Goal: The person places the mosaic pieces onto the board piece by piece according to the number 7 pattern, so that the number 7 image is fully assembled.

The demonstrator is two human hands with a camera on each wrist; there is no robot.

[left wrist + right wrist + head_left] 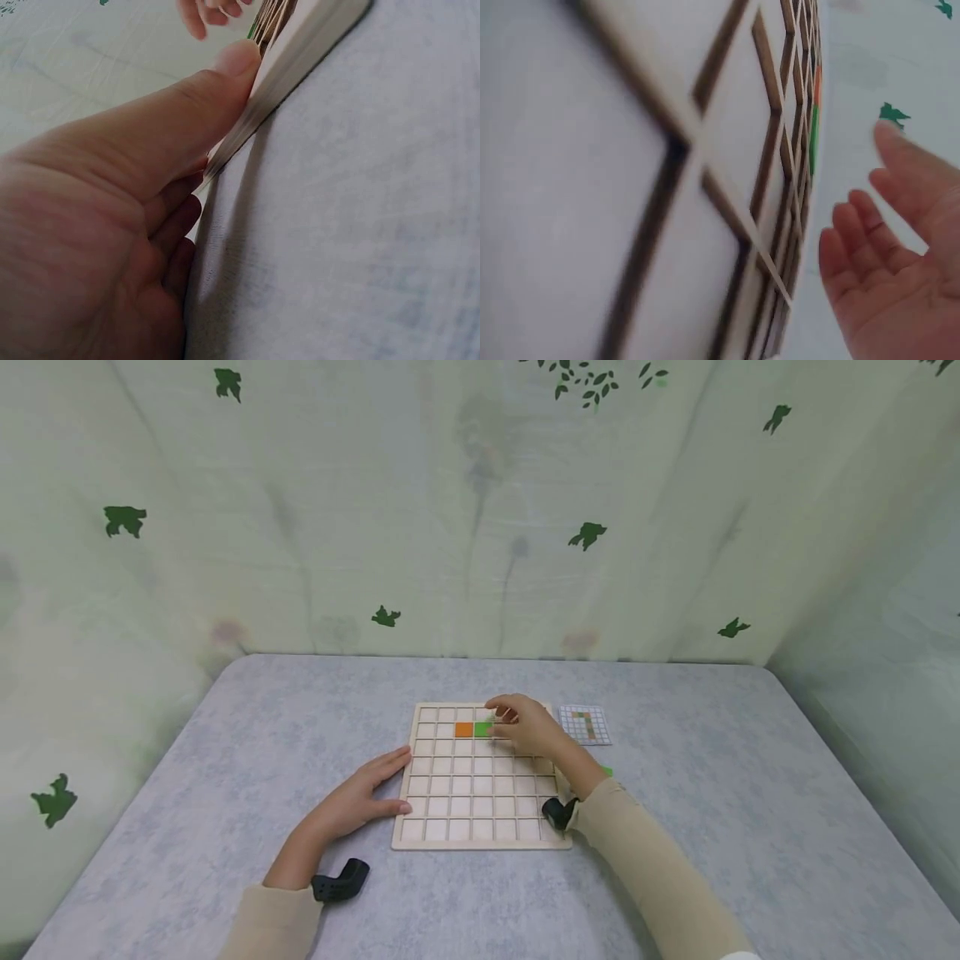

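The green tile (482, 729), seated in the gridded wooden board (482, 808) beside the orange tile (463, 729), is found just left of the nearer right hand (529, 727), its fingers parted, nothing held, while the board's left edge is touched by the outstretched left hand (351, 799).

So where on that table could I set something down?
The table is bare left of the left hand, right of the card, and between the board and the curtain. It's crowded at the board's right side, where the right hand, card and a green piece sit close.
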